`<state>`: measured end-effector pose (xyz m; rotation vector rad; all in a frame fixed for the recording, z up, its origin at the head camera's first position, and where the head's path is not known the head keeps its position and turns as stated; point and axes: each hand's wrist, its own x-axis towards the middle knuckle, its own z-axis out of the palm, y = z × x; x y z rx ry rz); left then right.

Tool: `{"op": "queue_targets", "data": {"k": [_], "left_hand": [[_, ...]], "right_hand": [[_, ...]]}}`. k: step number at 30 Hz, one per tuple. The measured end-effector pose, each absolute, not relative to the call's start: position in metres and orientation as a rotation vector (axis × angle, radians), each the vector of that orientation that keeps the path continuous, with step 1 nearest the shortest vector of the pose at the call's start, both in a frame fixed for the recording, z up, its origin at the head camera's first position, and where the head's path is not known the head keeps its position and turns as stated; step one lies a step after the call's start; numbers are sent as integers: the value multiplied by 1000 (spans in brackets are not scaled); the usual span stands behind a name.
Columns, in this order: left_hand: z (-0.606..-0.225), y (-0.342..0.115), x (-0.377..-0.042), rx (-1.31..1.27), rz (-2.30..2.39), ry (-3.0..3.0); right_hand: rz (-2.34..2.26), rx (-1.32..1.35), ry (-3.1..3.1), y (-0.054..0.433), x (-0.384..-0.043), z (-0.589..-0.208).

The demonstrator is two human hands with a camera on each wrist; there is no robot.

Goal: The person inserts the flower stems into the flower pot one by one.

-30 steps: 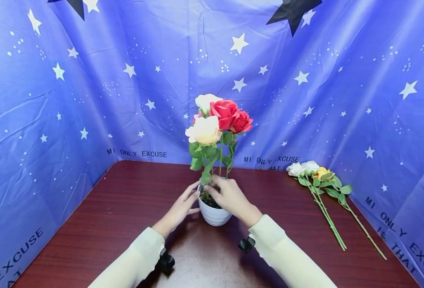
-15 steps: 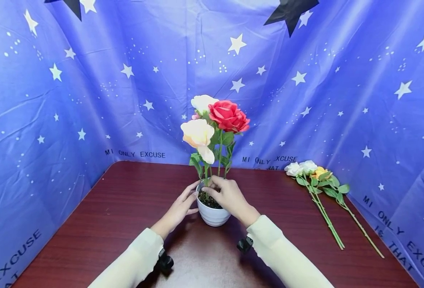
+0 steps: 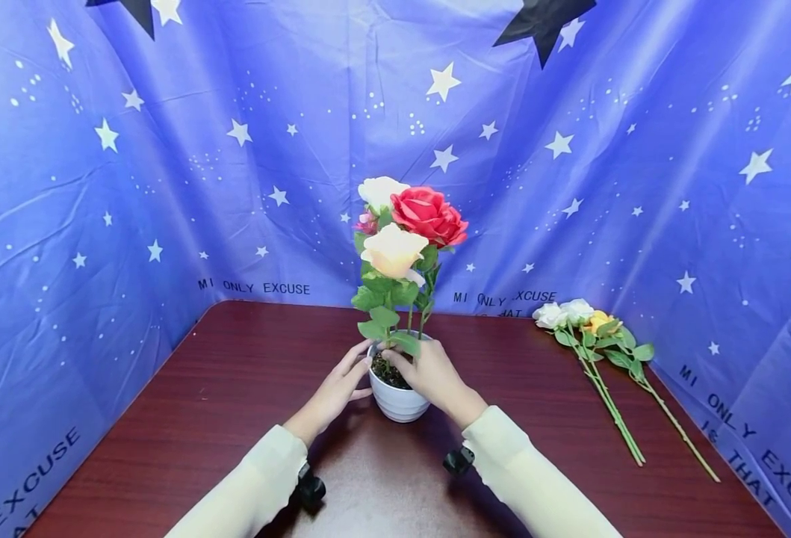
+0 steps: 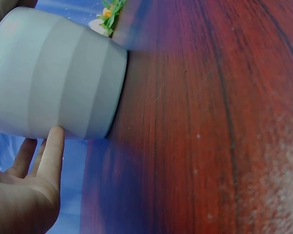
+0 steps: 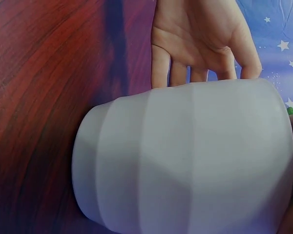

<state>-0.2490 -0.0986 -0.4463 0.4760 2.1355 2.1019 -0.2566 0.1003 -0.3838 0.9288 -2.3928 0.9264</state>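
Observation:
A white ribbed pot (image 3: pixel 398 406) of dark soil stands upright on the table, with several artificial roses in it. My right hand (image 3: pixel 438 379) reaches over the rim and pinches the stem of a cream rose (image 3: pixel 394 252) low down, near the soil; leaves partly cover those fingers. My left hand (image 3: pixel 331 394) rests its nearly straight fingers against the pot's left side, as the right wrist view also shows with the left palm (image 5: pixel 200 34). Behind the cream rose rise red roses (image 3: pixel 429 215), a white rose (image 3: pixel 383 193) and a partly hidden pink flower (image 3: pixel 366 223).
On the right of the brown wooden table (image 3: pixel 254 359) lie two white roses (image 3: pixel 577 311) and a yellow rose (image 3: pixel 600 323), stems toward the near right. A blue starry cloth (image 3: pixel 328 149) hangs around the table's back and sides.
The cream rose has turned and swung, first left and then back right, its leaves now facing forward over the right fingers. The left hand and the pot stay in place.

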Motion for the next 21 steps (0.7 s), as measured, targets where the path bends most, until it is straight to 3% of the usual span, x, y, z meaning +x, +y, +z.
{"op": "queue_targets", "data": {"k": [21], "left_hand": [[-446, -98, -250, 480, 2098, 2142]], "right_hand": [[837, 881, -2472, 94, -257, -375]]}}
